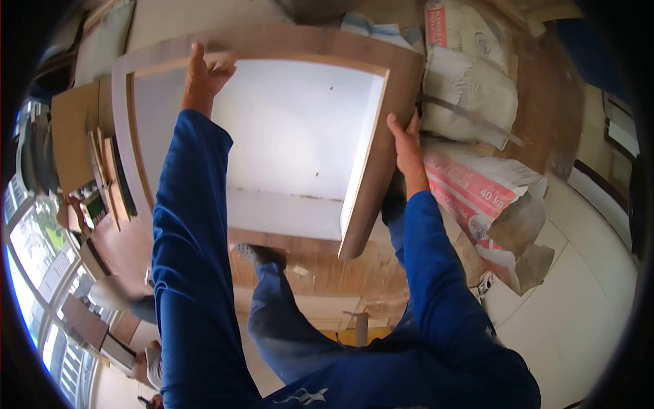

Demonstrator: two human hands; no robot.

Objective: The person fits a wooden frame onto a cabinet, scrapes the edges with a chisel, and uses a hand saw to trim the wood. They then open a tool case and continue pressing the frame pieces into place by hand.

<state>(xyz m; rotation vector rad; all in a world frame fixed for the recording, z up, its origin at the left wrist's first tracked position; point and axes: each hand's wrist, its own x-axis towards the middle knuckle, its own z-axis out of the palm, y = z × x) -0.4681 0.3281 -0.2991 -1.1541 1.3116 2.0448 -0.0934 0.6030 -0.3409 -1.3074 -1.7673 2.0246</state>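
Observation:
In front of me is a cabinet box (pixel 306 42) with a brown wood-grain frame and a white interior, tilted in view. My left hand (pixel 208 78) is at the upper left of its frame, thumb raised and fingers curled over the inner edge of the top rail. On the right side panel, my right hand (pixel 409 150) grips the outer edge, its thumb towards the front face and its fingers partly hidden behind. My shoe (pixel 259 255) shows just below the cabinet's lower edge.
Paper cement sacks (pixel 470 198), one torn, lie right of the cabinet. A cardboard sheet (pixel 73 136) and thin wood strips (pixel 109 174) stand at the left. Windows (pixel 51 252) line the lower left. Pale floor tiles (pixel 579 252) are on the right.

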